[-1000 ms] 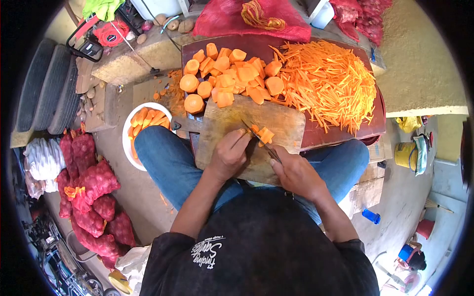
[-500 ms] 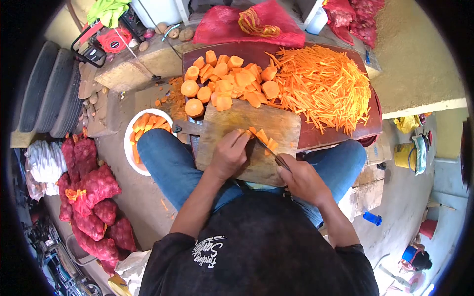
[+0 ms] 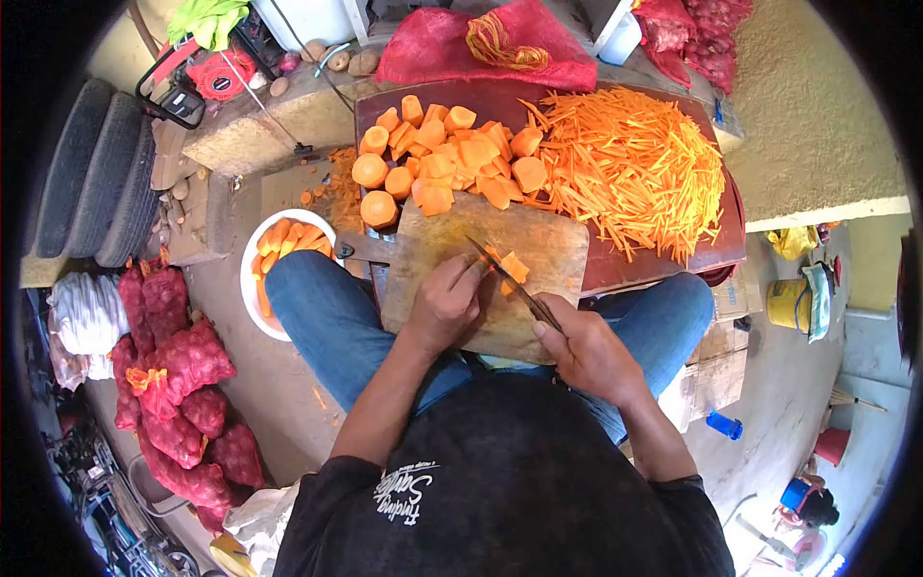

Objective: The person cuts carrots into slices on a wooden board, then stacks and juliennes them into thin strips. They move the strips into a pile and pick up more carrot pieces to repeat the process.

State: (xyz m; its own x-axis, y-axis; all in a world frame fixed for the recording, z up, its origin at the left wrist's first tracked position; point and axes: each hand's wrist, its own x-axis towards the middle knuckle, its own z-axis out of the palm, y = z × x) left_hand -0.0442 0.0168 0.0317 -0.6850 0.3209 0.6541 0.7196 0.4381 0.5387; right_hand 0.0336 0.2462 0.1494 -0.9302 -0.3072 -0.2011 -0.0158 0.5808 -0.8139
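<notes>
My right hand [image 3: 588, 348] grips a knife [image 3: 519, 288] by its handle, the dark blade slanting up and left over the wooden cutting board [image 3: 548, 240]. My left hand [image 3: 448, 302] is closed, its bent fingertips pressed on a small carrot piece [image 3: 492, 254] beside the blade. Cut carrot slices [image 3: 514, 266] lie on the board, partly behind the knife. The board rests across my lap against the table edge. Beyond it sit peeled carrot chunks [image 3: 450, 159] and, to their right, a large heap of carrot sticks [image 3: 635, 168].
The chunks and sticks lie on a dark red table [image 3: 615, 279]. A white basin [image 3: 260, 313] of peeled carrots stands left of my knee. Red mesh sacks [image 3: 187, 385] and tires [image 3: 82, 183] are farther left. Another red mesh bag [image 3: 423, 58] lies behind the table.
The knife has lifted and swung, its tip now farther up and left. Carrot slices on the board have shifted and bunched together by the blade. My left hand has hardly moved.
</notes>
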